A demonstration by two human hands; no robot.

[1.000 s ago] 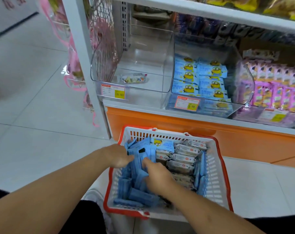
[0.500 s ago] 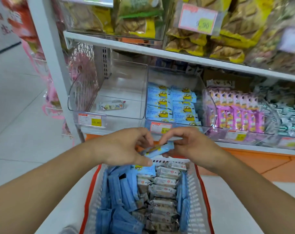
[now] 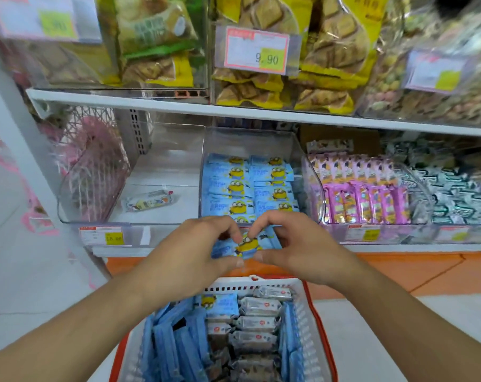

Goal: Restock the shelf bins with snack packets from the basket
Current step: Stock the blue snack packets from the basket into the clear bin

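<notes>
In the centre of the frame both hands met around a blue snack packet [image 3: 247, 245] printed with a yellow cartoon figure, held just in front of the lower shelf's edge. The left hand [image 3: 198, 252] had its fingers curled over the packet's left end with the thumb underneath, and the right hand [image 3: 291, 244] pinched the right end in the same way, thumb below and fingers arched above. Directly behind the packet, in the middle of the frame, stood a clear bin [image 3: 250, 142] part-filled with rows of matching blue packets [image 3: 247, 186]. To its left a second clear bin [image 3: 96, 188] held only a single pale wrapped bar [image 3: 149, 200] lying on its floor. To the right, a bin of pink packets [image 3: 363, 194] sat beside a heap of white and green wrappers [image 3: 459, 194]. At the bottom centre, a white basket with a red rim [image 3: 313, 307] lay below the hands, packed with blue packets on edge [image 3: 176, 343] along its left side and grey-white bars [image 3: 257, 323] stacked down its middle. Across the top of the frame, the upper shelf carried bins of yellow biscuit bags [image 3: 330, 51] with a price tag [image 3: 257, 51] reading 9.90.
</notes>
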